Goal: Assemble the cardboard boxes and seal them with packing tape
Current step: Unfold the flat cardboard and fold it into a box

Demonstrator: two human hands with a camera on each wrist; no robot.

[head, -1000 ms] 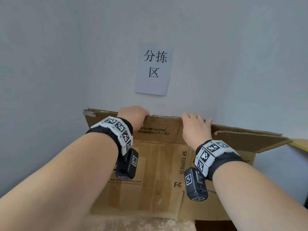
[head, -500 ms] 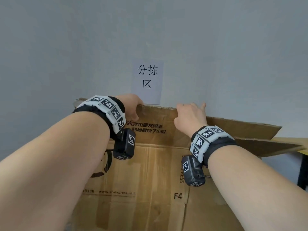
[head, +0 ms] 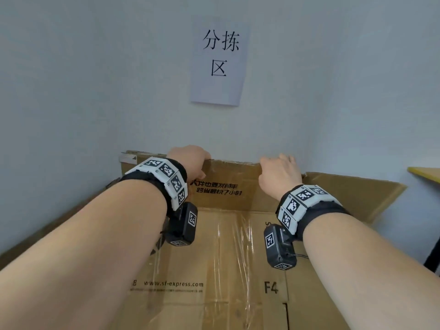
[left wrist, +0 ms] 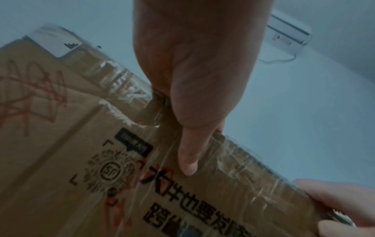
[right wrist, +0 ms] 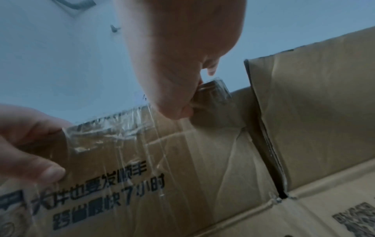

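Observation:
A brown cardboard box (head: 214,270) with SF Express print and old clear tape lies open in front of me against the wall. Its far flap (head: 226,186) stands up. My left hand (head: 188,160) grips the flap's top edge on the left, thumb on the printed face (left wrist: 188,160) and fingers over the back. My right hand (head: 278,172) grips the same edge further right, pinching the taped rim (right wrist: 178,64). A second flap (head: 352,194) spreads out to the right, split from the first by a slit (right wrist: 270,144). No tape roll is in view.
The pale wall stands right behind the box, with a white paper sign (head: 219,60) on it. A yellow table edge (head: 426,173) pokes in at the right, with a dark leg below. An air conditioner (left wrist: 288,30) hangs high on the wall.
Both hands have kept their hold on the flap's top edge. The box has come nearer and fills more of the lower view. The flap shows more of its printed face.

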